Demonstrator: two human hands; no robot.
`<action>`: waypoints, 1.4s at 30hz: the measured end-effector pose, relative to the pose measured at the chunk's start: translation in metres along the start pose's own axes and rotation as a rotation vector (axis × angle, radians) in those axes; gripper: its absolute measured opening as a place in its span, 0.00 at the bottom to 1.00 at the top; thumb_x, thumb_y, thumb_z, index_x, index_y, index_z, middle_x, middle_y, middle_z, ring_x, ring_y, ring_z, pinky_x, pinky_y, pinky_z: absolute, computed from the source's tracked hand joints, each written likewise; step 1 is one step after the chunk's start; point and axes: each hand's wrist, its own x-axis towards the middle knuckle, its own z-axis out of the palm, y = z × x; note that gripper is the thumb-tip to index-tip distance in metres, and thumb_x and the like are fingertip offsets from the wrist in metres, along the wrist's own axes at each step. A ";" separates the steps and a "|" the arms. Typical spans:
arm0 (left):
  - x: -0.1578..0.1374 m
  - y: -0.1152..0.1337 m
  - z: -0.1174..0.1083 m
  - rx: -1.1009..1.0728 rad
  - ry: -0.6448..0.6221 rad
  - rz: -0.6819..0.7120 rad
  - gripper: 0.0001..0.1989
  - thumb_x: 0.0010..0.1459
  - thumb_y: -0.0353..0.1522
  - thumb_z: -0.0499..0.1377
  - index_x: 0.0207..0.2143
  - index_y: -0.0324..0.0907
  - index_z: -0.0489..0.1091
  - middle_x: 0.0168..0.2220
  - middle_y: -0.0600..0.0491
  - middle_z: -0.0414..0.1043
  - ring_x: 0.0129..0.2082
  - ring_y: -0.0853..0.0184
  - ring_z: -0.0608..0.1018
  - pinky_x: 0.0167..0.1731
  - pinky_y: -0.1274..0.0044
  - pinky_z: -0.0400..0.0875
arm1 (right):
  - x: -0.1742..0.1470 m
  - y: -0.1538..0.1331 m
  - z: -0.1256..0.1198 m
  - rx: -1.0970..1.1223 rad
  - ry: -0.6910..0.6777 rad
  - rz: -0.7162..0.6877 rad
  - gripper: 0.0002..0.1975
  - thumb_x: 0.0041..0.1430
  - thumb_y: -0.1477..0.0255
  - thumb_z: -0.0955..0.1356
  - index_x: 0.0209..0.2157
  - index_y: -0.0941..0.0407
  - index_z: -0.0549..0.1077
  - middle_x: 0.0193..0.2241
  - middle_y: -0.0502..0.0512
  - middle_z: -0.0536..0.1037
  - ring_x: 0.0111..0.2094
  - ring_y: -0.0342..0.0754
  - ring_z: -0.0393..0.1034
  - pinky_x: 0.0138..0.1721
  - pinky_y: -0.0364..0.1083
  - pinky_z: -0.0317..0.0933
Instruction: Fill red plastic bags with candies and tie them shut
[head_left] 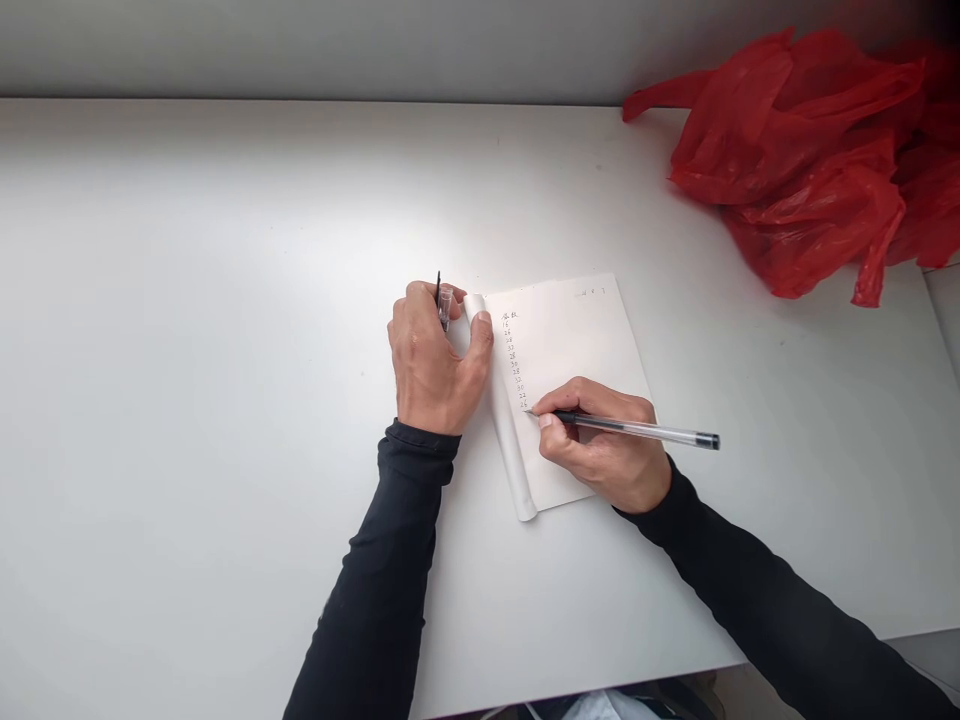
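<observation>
My right hand (611, 455) is closed around a clear-barrelled black pen (649, 430). Its tip touches the notebook page (581, 345) just below a handwritten column of numbers (516, 368). The lowest number reads like 26. A clear pen cap (445, 305) with a black clip sits between the curled fingers of my left hand (431, 365), whose thumb presses on the notebook's rolled-back left edge (501, 425). Part of the cap and some left fingertips are hidden.
A crumpled red plastic bag (810, 160) lies at the table's back right. The white table (187, 350) meets a pale wall (300, 50) at the back. Beyond its front edge, a few unclear items (615, 703) show below.
</observation>
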 end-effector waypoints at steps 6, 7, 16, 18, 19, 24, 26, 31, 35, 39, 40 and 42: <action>0.000 0.002 0.000 -0.006 0.000 -0.002 0.14 0.59 0.30 0.60 0.35 0.47 0.53 0.40 0.50 0.73 0.42 0.60 0.75 0.44 0.64 0.67 | 0.001 -0.001 0.001 -0.005 -0.007 -0.051 0.09 0.52 0.83 0.66 0.31 0.55 0.75 0.27 0.45 0.76 0.25 0.39 0.66 0.27 0.42 0.64; 0.000 0.002 -0.001 -0.008 -0.002 -0.003 0.14 0.59 0.30 0.60 0.35 0.47 0.53 0.40 0.50 0.73 0.42 0.60 0.75 0.44 0.64 0.68 | 0.001 -0.001 0.001 -0.006 -0.003 -0.049 0.09 0.52 0.83 0.66 0.31 0.55 0.75 0.27 0.45 0.76 0.24 0.39 0.66 0.27 0.42 0.64; 0.001 0.003 -0.001 0.000 -0.015 -0.023 0.14 0.59 0.31 0.60 0.35 0.48 0.52 0.41 0.50 0.73 0.42 0.59 0.76 0.45 0.63 0.68 | 0.000 0.000 -0.002 0.030 0.024 0.001 0.10 0.52 0.84 0.67 0.31 0.55 0.75 0.25 0.43 0.74 0.23 0.37 0.64 0.25 0.40 0.61; 0.001 0.003 -0.001 0.003 -0.014 -0.023 0.14 0.59 0.31 0.60 0.35 0.48 0.52 0.41 0.51 0.73 0.42 0.60 0.76 0.45 0.62 0.68 | 0.001 0.000 -0.002 0.029 0.021 0.007 0.10 0.52 0.84 0.67 0.31 0.55 0.76 0.25 0.43 0.74 0.23 0.38 0.64 0.25 0.40 0.61; 0.001 0.003 -0.001 0.005 -0.014 -0.022 0.14 0.59 0.31 0.60 0.35 0.48 0.52 0.41 0.51 0.73 0.42 0.60 0.76 0.45 0.62 0.68 | 0.001 0.000 -0.002 0.027 0.019 0.009 0.10 0.52 0.84 0.67 0.31 0.55 0.76 0.25 0.43 0.74 0.23 0.38 0.64 0.25 0.40 0.61; 0.001 0.003 -0.001 0.005 -0.016 -0.022 0.14 0.59 0.31 0.60 0.36 0.48 0.53 0.41 0.51 0.73 0.43 0.60 0.76 0.45 0.63 0.68 | 0.001 0.000 -0.001 0.024 0.012 0.024 0.10 0.52 0.83 0.67 0.31 0.55 0.76 0.25 0.43 0.73 0.23 0.38 0.64 0.25 0.41 0.61; 0.001 0.003 -0.001 0.003 -0.015 -0.022 0.14 0.59 0.31 0.60 0.35 0.48 0.53 0.41 0.51 0.73 0.43 0.59 0.76 0.45 0.62 0.68 | 0.002 0.000 -0.001 0.023 0.001 0.032 0.10 0.52 0.83 0.67 0.31 0.55 0.76 0.25 0.44 0.74 0.23 0.39 0.64 0.25 0.41 0.62; 0.001 0.003 -0.001 0.004 -0.017 -0.020 0.15 0.59 0.31 0.60 0.35 0.48 0.52 0.40 0.51 0.73 0.42 0.59 0.75 0.45 0.63 0.68 | 0.002 -0.001 -0.001 0.008 0.016 0.033 0.10 0.51 0.83 0.67 0.30 0.54 0.75 0.25 0.44 0.74 0.23 0.39 0.65 0.25 0.42 0.62; 0.001 0.004 -0.002 0.008 -0.020 -0.020 0.15 0.59 0.30 0.60 0.35 0.48 0.52 0.40 0.50 0.72 0.42 0.59 0.75 0.45 0.63 0.68 | 0.001 -0.001 -0.002 0.022 0.015 0.028 0.10 0.52 0.83 0.67 0.31 0.54 0.76 0.25 0.43 0.74 0.23 0.39 0.65 0.25 0.42 0.62; 0.001 0.004 -0.001 -0.004 -0.022 -0.028 0.15 0.59 0.30 0.60 0.35 0.48 0.52 0.41 0.50 0.73 0.42 0.59 0.75 0.45 0.63 0.68 | 0.000 -0.002 -0.002 0.062 0.037 0.048 0.10 0.52 0.83 0.68 0.30 0.54 0.75 0.24 0.43 0.73 0.22 0.38 0.65 0.24 0.41 0.61; 0.001 0.005 -0.001 -0.004 -0.021 -0.028 0.15 0.59 0.31 0.60 0.35 0.48 0.52 0.41 0.50 0.73 0.42 0.60 0.75 0.45 0.63 0.68 | 0.001 -0.002 -0.003 0.068 0.040 0.055 0.10 0.52 0.83 0.68 0.30 0.54 0.75 0.24 0.42 0.73 0.22 0.38 0.65 0.24 0.41 0.61; 0.001 0.005 -0.002 -0.010 -0.019 -0.027 0.15 0.59 0.31 0.61 0.35 0.48 0.53 0.41 0.50 0.73 0.42 0.60 0.75 0.45 0.64 0.68 | 0.002 -0.003 -0.003 0.074 0.040 0.071 0.09 0.53 0.82 0.68 0.30 0.54 0.75 0.23 0.43 0.73 0.21 0.39 0.64 0.24 0.41 0.61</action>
